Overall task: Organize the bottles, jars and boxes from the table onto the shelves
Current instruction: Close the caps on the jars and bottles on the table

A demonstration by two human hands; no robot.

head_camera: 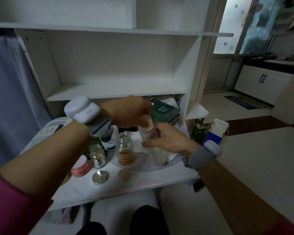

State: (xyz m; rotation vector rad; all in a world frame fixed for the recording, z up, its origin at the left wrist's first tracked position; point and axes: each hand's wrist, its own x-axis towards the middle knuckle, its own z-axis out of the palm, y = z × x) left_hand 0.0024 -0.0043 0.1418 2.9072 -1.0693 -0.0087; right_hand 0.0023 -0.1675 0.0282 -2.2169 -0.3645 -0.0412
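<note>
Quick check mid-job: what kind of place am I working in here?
Probably a home, a room next to a kitchen: tall white wooden shelf unit, white floor cabinet with black handles under a dark counter, and a patterned doormat.

Pink sleeves [15, 197], grey wrist straps [199, 158] with lime edging, white round pods [82, 107], dark trousers [146, 219].

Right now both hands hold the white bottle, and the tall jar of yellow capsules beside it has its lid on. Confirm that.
Wrong on the lid: the head view shows the tall jar of yellow capsules open, its mouth bare. The rest stands: the left hand grips the top of the white bottle and the right hand its body.
</note>
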